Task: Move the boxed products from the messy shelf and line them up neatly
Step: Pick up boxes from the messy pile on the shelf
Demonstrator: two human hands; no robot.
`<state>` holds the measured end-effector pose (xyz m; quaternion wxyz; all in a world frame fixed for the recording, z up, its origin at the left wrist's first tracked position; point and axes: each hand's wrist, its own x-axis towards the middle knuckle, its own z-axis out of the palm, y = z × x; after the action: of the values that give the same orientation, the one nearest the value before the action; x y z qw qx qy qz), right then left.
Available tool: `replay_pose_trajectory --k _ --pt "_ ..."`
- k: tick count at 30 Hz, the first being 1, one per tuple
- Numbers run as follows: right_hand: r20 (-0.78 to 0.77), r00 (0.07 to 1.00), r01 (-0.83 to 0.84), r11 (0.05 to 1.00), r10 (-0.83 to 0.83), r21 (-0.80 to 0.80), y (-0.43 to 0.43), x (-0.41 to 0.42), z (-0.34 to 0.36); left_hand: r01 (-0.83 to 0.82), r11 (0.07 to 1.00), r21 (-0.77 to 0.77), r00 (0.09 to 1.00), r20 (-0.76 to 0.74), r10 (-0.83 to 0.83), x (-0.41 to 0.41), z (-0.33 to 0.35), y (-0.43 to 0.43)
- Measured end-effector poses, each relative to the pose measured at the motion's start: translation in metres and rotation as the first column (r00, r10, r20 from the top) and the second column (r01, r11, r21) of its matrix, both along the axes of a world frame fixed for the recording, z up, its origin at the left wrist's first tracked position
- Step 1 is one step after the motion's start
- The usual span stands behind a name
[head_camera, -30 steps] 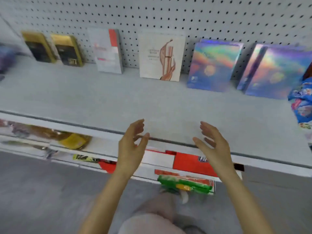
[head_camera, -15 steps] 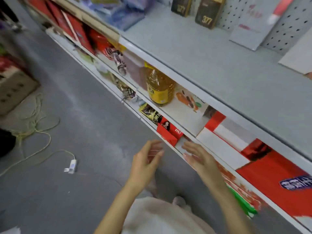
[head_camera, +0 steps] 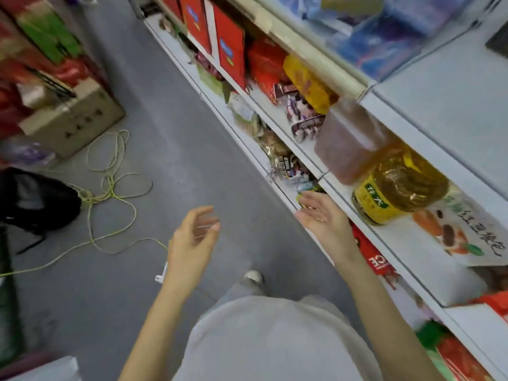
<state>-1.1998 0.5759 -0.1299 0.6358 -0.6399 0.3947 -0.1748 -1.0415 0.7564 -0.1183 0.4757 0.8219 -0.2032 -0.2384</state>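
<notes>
Two red boxes (head_camera: 229,50) upright, hands (head_camera: 189,243) (head_camera: 325,220) empty

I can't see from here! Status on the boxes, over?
Left hand and right hand open, empty. Red boxes upright far along the shelf, untouched. Oil bottle and snack bags between.

a shop aisle: tiered white metal shelving (head_camera: 445,100) runs up the right of the frame, stocked with tall red cardboard cartons (head_camera: 229,50), shiny snack packets (head_camera: 305,116) and a clear bottle of yellow cooking oil (head_camera: 398,185); a brown cardboard box (head_camera: 74,119) sits centre left.
</notes>
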Motion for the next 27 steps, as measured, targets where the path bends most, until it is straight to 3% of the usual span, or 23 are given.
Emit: replay_pose_trajectory --k 6,13,19,27 --pt "-0.045 0.994 -0.106 0.963 0.098 -0.248 -0.038 0.119 0.037 -0.065 0.994 -0.084 0.998 -0.007 0.064 0.126 0.021 -0.048" --pt "-0.096 0.980 -0.196 0.933 0.175 -0.303 -0.118 0.237 0.028 -0.010 0.997 -0.072 0.996 -0.087 0.004 0.202 -0.010 -0.137" --pt "-0.221 0.944 -0.326 0.805 0.246 -0.495 -0.223 0.355 0.024 0.000 0.999 -0.049 0.999 -0.040 -0.002 0.329 -0.012 -0.234" --pt "-0.139 0.983 -0.179 0.814 0.122 -0.553 -0.353 0.484 0.080 0.003 0.986 -0.165 0.999 0.048 0.005 0.476 0.042 -0.370"
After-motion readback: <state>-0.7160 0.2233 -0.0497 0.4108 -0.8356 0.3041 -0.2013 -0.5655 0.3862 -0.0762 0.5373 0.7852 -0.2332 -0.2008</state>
